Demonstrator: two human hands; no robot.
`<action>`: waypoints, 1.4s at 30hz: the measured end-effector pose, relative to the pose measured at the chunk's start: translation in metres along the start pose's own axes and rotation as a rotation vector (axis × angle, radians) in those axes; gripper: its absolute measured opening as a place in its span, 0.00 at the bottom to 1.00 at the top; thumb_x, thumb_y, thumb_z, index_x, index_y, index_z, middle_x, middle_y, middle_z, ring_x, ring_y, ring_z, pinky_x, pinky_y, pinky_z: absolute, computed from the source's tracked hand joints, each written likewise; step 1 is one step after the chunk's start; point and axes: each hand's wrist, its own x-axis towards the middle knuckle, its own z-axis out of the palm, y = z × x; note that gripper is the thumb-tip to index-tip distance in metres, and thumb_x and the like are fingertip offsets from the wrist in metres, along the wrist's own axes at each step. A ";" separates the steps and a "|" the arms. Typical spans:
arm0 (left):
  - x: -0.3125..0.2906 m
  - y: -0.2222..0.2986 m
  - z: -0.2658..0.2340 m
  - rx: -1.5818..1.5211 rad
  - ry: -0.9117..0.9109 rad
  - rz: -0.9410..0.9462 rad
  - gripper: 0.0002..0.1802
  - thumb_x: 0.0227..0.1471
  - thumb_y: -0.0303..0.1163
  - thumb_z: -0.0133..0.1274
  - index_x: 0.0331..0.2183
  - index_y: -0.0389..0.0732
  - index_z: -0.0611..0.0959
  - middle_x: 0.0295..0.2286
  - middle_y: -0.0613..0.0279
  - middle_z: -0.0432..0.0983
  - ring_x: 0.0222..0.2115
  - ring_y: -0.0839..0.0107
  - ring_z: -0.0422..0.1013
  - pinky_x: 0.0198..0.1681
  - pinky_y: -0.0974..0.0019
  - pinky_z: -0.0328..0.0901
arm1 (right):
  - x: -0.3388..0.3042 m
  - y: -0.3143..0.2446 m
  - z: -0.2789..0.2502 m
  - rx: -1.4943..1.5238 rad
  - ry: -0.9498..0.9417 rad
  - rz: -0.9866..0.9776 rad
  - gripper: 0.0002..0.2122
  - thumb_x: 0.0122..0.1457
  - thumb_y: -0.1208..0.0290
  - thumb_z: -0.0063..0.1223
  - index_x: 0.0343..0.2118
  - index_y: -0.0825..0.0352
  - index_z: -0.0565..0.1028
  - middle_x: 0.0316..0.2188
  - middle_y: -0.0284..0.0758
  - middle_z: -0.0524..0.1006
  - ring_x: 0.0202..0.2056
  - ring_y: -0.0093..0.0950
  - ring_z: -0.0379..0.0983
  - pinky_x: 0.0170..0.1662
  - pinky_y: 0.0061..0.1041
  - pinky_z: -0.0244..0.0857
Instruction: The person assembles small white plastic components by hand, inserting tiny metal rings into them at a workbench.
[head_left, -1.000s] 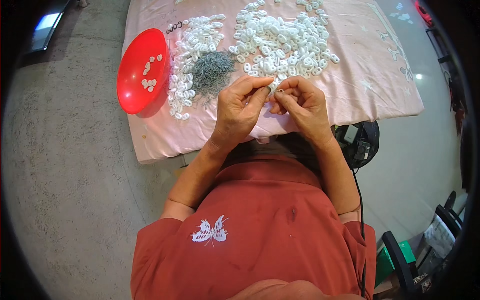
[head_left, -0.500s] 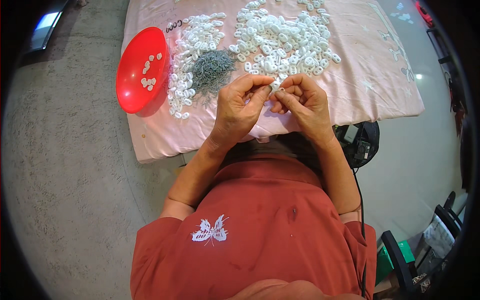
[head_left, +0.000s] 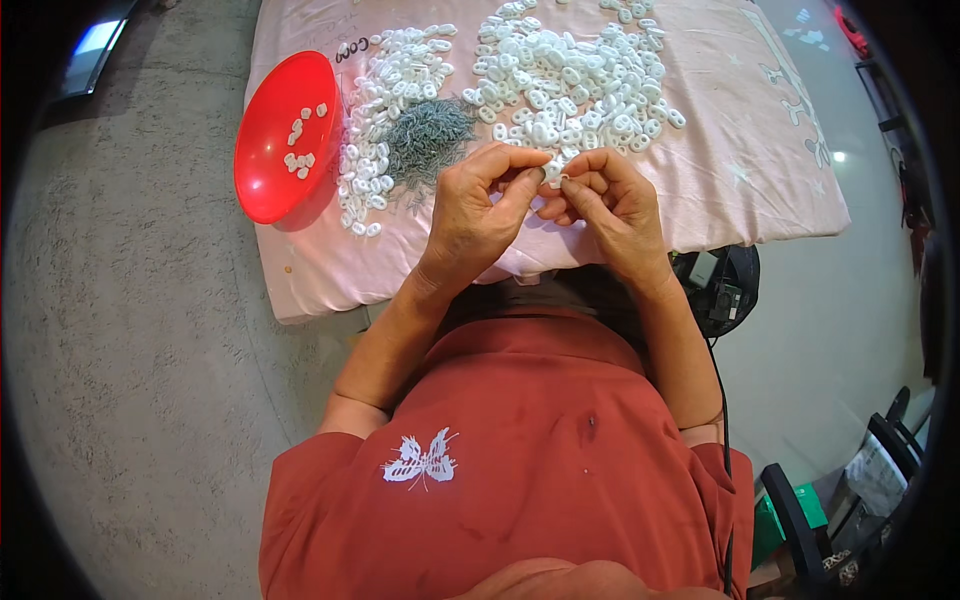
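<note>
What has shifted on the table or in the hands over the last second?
Hardly anything. The left hand and right hand stay together, pinching a small white piece between the fingertips; only slight finger shifts. The red bowl, grey pin pile and white pieces lie as before.

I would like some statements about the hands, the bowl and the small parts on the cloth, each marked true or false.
1. Both hands meet over a small white piece. True.
2. The red bowl is empty. False: a few white pieces lie in it.
3. The grey pile of thin metal parts lies between two heaps of white pieces. True.
4. The left hand rests inside the bowl. False: it is at the pink cloth, touching the right hand.
</note>
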 end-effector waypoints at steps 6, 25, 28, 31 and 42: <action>0.001 0.001 0.000 0.015 0.010 0.013 0.07 0.53 0.21 0.55 0.35 0.34 0.84 0.28 0.61 0.78 0.26 0.77 0.73 0.30 0.73 0.67 | 0.001 -0.001 0.001 -0.003 0.010 -0.005 0.04 0.64 0.80 0.46 0.40 0.72 0.69 0.32 0.39 0.80 0.32 0.21 0.78 0.34 0.16 0.71; 0.004 0.010 0.001 0.273 0.049 0.310 0.08 0.50 0.18 0.55 0.35 0.35 0.83 0.25 0.57 0.76 0.25 0.67 0.74 0.29 0.68 0.67 | 0.003 0.005 0.001 -0.009 0.058 -0.041 0.07 0.65 0.78 0.47 0.42 0.74 0.74 0.31 0.36 0.80 0.32 0.20 0.78 0.35 0.17 0.71; 0.003 0.010 0.004 0.252 0.024 0.304 0.08 0.50 0.17 0.54 0.34 0.35 0.83 0.26 0.56 0.76 0.26 0.65 0.75 0.29 0.66 0.68 | 0.003 0.004 0.001 -0.015 0.036 -0.044 0.07 0.64 0.78 0.48 0.42 0.74 0.74 0.30 0.35 0.80 0.32 0.20 0.77 0.35 0.17 0.71; 0.003 0.010 0.004 0.234 0.040 0.299 0.07 0.50 0.17 0.54 0.34 0.35 0.82 0.26 0.56 0.77 0.27 0.65 0.75 0.30 0.66 0.68 | 0.003 0.006 0.000 -0.035 0.039 -0.049 0.07 0.64 0.77 0.48 0.42 0.74 0.74 0.30 0.35 0.80 0.31 0.20 0.77 0.34 0.16 0.71; 0.006 0.005 0.003 0.180 -0.017 0.196 0.06 0.52 0.19 0.53 0.34 0.35 0.82 0.28 0.56 0.77 0.27 0.67 0.75 0.30 0.68 0.69 | 0.005 0.003 0.002 -0.023 0.040 -0.036 0.08 0.64 0.77 0.49 0.43 0.74 0.74 0.29 0.34 0.79 0.30 0.19 0.77 0.34 0.16 0.71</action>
